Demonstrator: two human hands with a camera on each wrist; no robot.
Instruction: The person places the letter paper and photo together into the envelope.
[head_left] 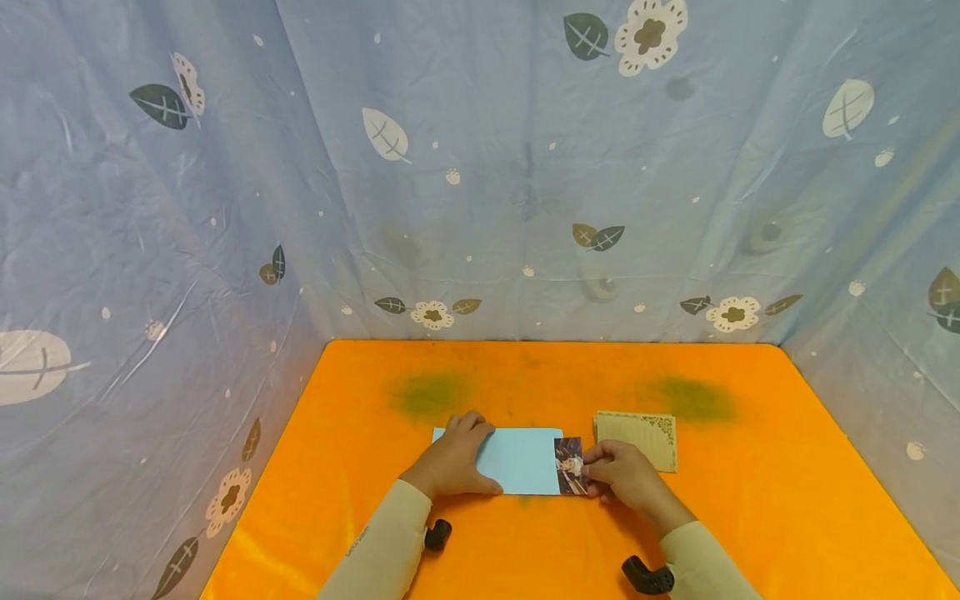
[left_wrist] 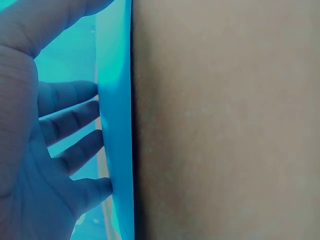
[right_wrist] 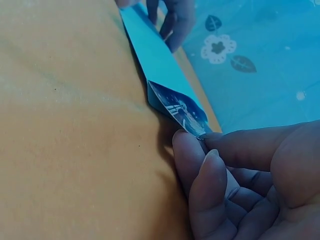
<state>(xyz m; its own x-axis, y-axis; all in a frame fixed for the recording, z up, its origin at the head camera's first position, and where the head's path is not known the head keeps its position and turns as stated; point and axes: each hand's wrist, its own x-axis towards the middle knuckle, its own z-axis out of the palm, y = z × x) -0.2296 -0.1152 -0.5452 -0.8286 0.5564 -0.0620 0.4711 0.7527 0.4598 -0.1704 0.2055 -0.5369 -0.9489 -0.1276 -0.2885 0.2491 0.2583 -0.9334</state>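
Observation:
A light blue envelope [head_left: 519, 461] lies lengthwise across the orange table, its mouth toward the right. My left hand [head_left: 456, 458] holds it near its left end, thumb at the near edge and fingers at the far edge. In the left wrist view the fingertips [left_wrist: 104, 185] meet the envelope's side. A dark picture card [head_left: 569, 467] sticks out of the envelope's right end, its left part hidden inside. My right hand [head_left: 626, 475] pinches the card's outer end between thumb and fingers. In the right wrist view the envelope's mouth [right_wrist: 156, 102] gapes around the card.
Yellowish sheets [head_left: 637, 437] with a patterned border lie stacked behind my right hand. A black curved piece [head_left: 648, 577] sits at the right wrist, another [head_left: 438, 535] at the left. Blue patterned curtains [head_left: 525, 167] hang behind the orange table [head_left: 517, 375] and at its sides.

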